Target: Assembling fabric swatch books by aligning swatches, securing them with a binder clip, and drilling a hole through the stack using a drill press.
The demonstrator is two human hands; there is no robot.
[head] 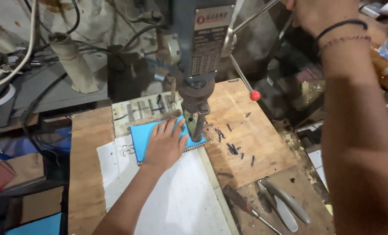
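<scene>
Right up close, your right forearm fills the frame's right side, rising to your right hand point(309, 13) at the top edge; the fingers are cut off, so I can't tell their grip. Now left to right: rough plywood board point(87, 161), smooth white sheet point(176, 196), then your left hand point(164, 146) flat, fingers slightly spread, pressing the blue pad point(141, 134) at centre. Just right of it stands the drill press point(198, 61), red-knobbed lever point(255, 95) beside, grey pliers point(285, 202) lower right.
</scene>
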